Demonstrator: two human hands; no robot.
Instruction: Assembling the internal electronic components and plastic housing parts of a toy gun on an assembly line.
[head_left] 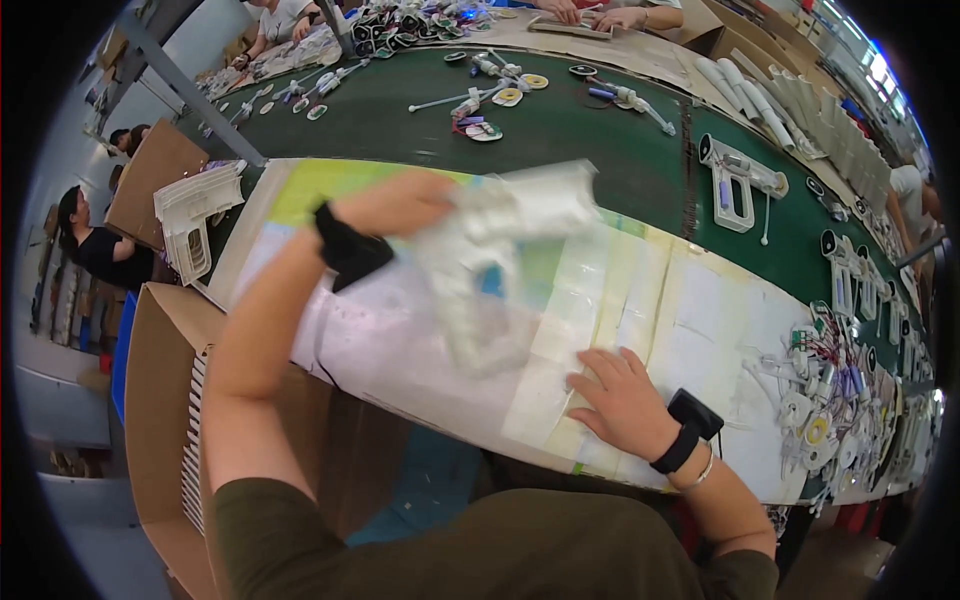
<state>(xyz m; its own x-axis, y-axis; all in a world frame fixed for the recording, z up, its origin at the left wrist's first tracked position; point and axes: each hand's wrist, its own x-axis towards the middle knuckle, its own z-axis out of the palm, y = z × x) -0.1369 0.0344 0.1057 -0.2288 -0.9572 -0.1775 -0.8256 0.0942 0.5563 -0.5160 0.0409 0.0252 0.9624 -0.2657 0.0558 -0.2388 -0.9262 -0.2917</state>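
Note:
Over the work surface (420, 365) I hold up a white plastic housing (545, 205), shaped like a pistol with a looped handle. Motion blurs it. My left hand (405, 200) is closed on its upper back end, and the fingers are partly smeared. My right hand (625, 400) rests palm down on the taped sheets, fingers spread, with nothing in it. Each wrist wears a black band with a small black box.
At my left stand a cardboard box (165, 380) with white pieces stacked inside and more nested white shells (190, 215). A green conveyor belt (380, 120) carries motor assemblies and filled housings (738, 185). Loose wired parts (825, 400) lie at right. Other people sit across the belt.

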